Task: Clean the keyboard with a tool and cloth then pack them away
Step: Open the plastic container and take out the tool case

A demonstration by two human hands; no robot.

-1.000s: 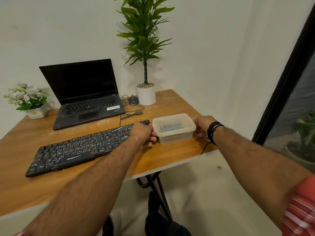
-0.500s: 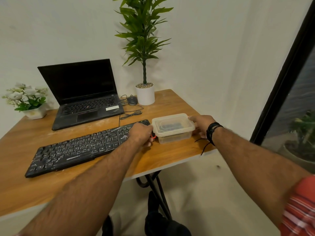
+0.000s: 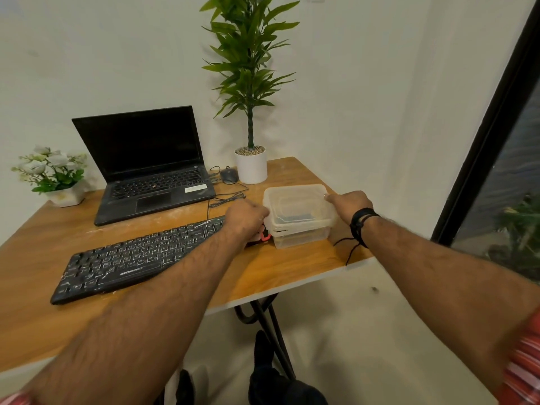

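Left hand [image 3: 245, 219]: fingers curled around the left end of the clear plastic lid [image 3: 296, 204], near a small red clip [image 3: 265, 235] at the container's left side.
Right hand [image 3: 349, 205]: fingertips grip the lid's far right corner; a black cord bracelet [image 3: 361, 222] circles the wrist.
Lid: tilted, its far edge raised above the translucent rectangular plastic container [image 3: 302, 236].
Container: stands on the wooden tabletop [image 3: 277, 267] near its right edge, just beside the right end of the keyboard; something dark lies inside, too blurred to identify.
Black full-size keyboard [image 3: 140, 258]: lies diagonally across the tabletop, in front of the laptop.
Open black laptop [image 3: 146, 162]: screen dark, at the back.
Black mouse [image 3: 229, 175]: between the laptop and the white pot of the tall green plant [image 3: 251, 168].
Small white flower pot [image 3: 62, 195]: far left corner.
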